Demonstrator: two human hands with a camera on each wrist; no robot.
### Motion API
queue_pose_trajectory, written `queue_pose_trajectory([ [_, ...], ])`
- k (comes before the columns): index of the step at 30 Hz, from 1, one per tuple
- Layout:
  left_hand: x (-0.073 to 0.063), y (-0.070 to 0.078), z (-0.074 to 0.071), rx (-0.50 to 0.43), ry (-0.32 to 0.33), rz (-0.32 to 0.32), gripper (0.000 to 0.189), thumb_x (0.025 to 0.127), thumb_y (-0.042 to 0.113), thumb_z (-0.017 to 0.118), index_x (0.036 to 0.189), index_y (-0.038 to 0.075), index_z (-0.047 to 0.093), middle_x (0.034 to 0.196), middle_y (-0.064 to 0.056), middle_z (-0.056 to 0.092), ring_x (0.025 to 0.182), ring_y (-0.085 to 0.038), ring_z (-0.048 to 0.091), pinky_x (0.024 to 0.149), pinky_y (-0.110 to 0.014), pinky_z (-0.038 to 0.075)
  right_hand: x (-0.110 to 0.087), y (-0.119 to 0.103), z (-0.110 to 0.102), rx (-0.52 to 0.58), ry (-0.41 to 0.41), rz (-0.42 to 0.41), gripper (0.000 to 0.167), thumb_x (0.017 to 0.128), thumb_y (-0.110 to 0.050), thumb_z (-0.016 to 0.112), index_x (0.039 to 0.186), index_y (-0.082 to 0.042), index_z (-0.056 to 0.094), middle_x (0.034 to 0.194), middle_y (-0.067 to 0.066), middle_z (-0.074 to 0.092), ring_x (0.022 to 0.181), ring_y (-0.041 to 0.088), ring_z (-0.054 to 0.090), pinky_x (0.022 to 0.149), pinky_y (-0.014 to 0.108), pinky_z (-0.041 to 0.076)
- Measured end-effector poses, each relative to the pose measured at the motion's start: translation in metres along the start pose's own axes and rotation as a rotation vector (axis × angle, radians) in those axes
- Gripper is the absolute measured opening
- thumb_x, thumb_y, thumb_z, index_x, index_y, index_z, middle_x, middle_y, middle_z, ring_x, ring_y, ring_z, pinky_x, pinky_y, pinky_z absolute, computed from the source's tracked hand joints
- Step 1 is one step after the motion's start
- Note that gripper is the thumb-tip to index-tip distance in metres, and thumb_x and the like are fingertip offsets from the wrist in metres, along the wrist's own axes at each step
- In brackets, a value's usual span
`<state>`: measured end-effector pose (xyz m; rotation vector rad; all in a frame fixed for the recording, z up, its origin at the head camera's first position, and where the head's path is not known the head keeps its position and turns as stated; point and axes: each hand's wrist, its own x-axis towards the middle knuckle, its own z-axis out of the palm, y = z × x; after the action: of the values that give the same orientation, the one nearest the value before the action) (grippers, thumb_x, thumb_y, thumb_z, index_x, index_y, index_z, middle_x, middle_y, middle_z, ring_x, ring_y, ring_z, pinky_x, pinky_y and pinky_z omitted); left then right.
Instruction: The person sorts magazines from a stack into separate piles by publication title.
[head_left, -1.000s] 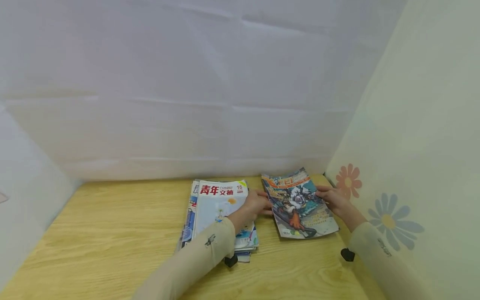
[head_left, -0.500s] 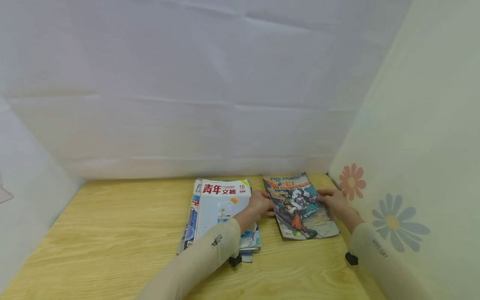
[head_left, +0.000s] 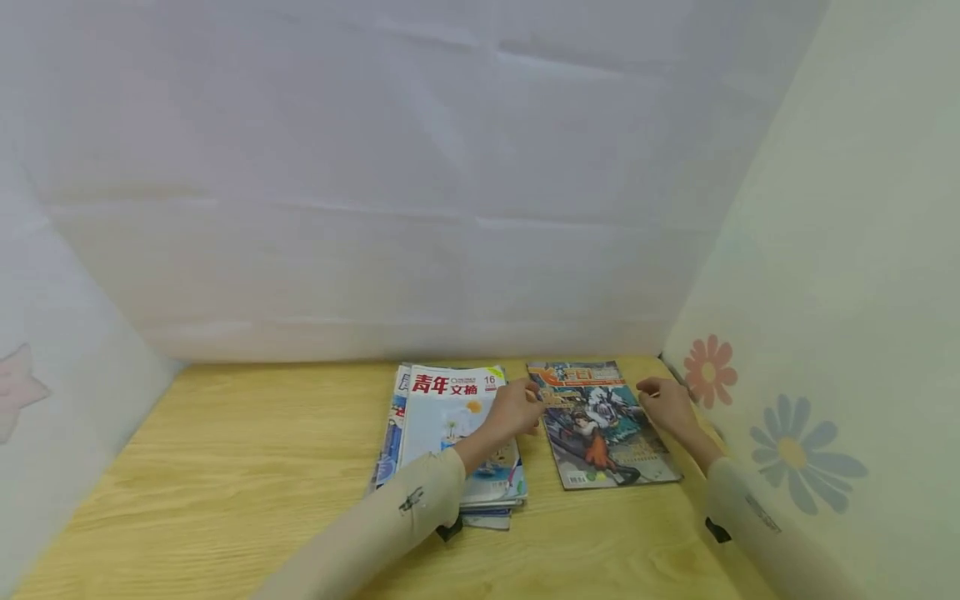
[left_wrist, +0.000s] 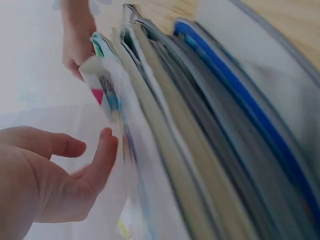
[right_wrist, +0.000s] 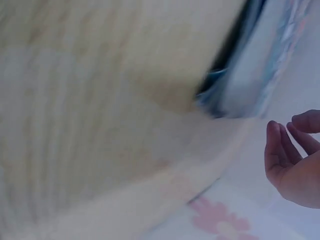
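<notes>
A magazine with a colourful comic cover point(head_left: 600, 433) lies flat on the wooden table, towards the right. Just off its upper left edge is my left hand point(head_left: 516, 408), above the neighbouring stack of magazines point(head_left: 431, 425). In the left wrist view that hand point(left_wrist: 65, 170) has thumb and fingers apart, with nothing between them, beside the page edges of the stack point(left_wrist: 170, 130). My right hand point(head_left: 667, 408) hovers by the comic magazine's right edge. The right wrist view shows this hand point(right_wrist: 297, 165) with loosely bent fingers, holding nothing, a small gap from a magazine corner point(right_wrist: 245, 85).
A white sheet wall point(head_left: 420, 275) rises behind the table point(head_left: 255, 450). On the right stands a pale wall point(head_left: 840, 292) with printed flowers, close to my right arm. Bare wood stretches left of the stack.
The comic magazine, earlier tilted up with both hands at its edges, has been lowered flat onto the table and let go. Both hands have drawn slightly away from it.
</notes>
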<state>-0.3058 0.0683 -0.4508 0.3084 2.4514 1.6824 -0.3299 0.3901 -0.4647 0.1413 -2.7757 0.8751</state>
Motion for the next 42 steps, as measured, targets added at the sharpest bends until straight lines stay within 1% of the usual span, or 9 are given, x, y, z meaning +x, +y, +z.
queue_pose_trajectory([
  [2,-0.008,-0.001,-0.008,0.091,0.006,0.083,0.033,0.099,0.008,0.062,0.131,0.003,0.063,0.104,-0.009,0.07,0.072,-0.023,0.069,0.061,-0.038,0.058,-0.001,-0.012,0.001,-0.007,-0.005,-0.019,0.028,0.101,-0.006,0.056,0.121,0.009,0.067,0.11,0.023,0.067,0.096,0.04,0.065,0.071,0.048,0.055],
  [5,-0.02,-0.002,-0.021,0.201,0.022,0.166,0.027,0.099,0.01,0.059,0.124,0.009,0.068,0.105,-0.006,0.07,0.069,-0.014,0.064,0.056,-0.032,0.05,-0.001,-0.033,0.006,0.006,-0.013,-0.042,0.027,0.1,-0.005,0.057,0.12,0.009,0.067,0.108,0.023,0.067,0.096,0.04,0.065,0.07,0.047,0.056],
  [13,-0.047,-0.004,-0.056,0.247,0.068,0.239,0.023,0.101,0.014,0.058,0.121,0.011,0.07,0.105,-0.002,0.07,0.089,-0.017,0.066,0.066,-0.034,0.054,-0.009,-0.084,0.026,0.022,-0.024,-0.151,0.027,0.096,-0.004,0.061,0.12,0.004,0.068,0.098,0.013,0.069,0.085,0.03,0.067,0.063,0.04,0.054],
  [20,-0.069,-0.021,-0.092,0.286,0.153,0.21,0.019,0.1,0.012,0.061,0.117,0.01,0.07,0.103,-0.002,0.069,0.09,-0.019,0.065,0.072,-0.035,0.054,-0.024,-0.116,0.051,0.1,-0.098,-0.198,0.026,0.099,-0.005,0.062,0.123,-0.001,0.067,0.103,0.01,0.07,0.087,0.023,0.067,0.066,0.037,0.056],
  [24,-0.077,-0.026,-0.105,0.301,0.208,0.197,0.02,0.098,0.01,0.063,0.116,0.008,0.071,0.104,-0.003,0.069,0.089,-0.017,0.065,0.076,-0.036,0.055,-0.032,-0.129,0.057,0.146,-0.109,-0.178,0.028,0.099,-0.006,0.064,0.126,-0.002,0.067,0.107,0.01,0.069,0.092,0.024,0.068,0.071,0.038,0.057],
  [29,-0.082,-0.034,-0.12,0.301,0.254,0.169,0.022,0.096,0.01,0.064,0.117,0.006,0.071,0.105,-0.005,0.068,0.091,-0.017,0.063,0.081,-0.037,0.055,-0.034,-0.142,0.063,0.193,-0.134,-0.148,0.026,0.099,-0.012,0.066,0.125,-0.006,0.069,0.105,0.006,0.069,0.092,0.023,0.067,0.07,0.039,0.056],
  [35,-0.088,-0.043,-0.139,0.259,0.269,0.124,0.026,0.097,0.01,0.063,0.121,0.005,0.069,0.102,-0.006,0.067,0.091,-0.02,0.064,0.077,-0.037,0.055,-0.031,-0.155,0.069,0.179,-0.259,-0.13,0.037,0.098,-0.029,0.072,0.128,-0.007,0.068,0.104,0.002,0.067,0.084,0.022,0.066,0.067,0.039,0.054],
  [39,-0.091,-0.051,-0.15,0.263,0.255,0.061,0.032,0.096,0.009,0.063,0.127,0.001,0.066,0.102,-0.008,0.066,0.09,-0.022,0.064,0.071,-0.035,0.055,-0.034,-0.163,0.071,0.251,-0.354,-0.093,0.046,0.098,-0.028,0.071,0.134,0.0,0.062,0.107,0.009,0.066,0.08,0.031,0.069,0.066,0.046,0.057],
  [42,-0.092,-0.055,-0.156,0.277,0.214,0.02,0.036,0.095,0.008,0.064,0.129,-0.003,0.063,0.1,-0.01,0.066,0.086,-0.021,0.062,0.066,-0.034,0.054,-0.037,-0.169,0.073,0.311,-0.393,-0.048,0.05,0.098,-0.025,0.071,0.137,0.003,0.058,0.108,0.013,0.065,0.081,0.035,0.07,0.069,0.051,0.058],
])
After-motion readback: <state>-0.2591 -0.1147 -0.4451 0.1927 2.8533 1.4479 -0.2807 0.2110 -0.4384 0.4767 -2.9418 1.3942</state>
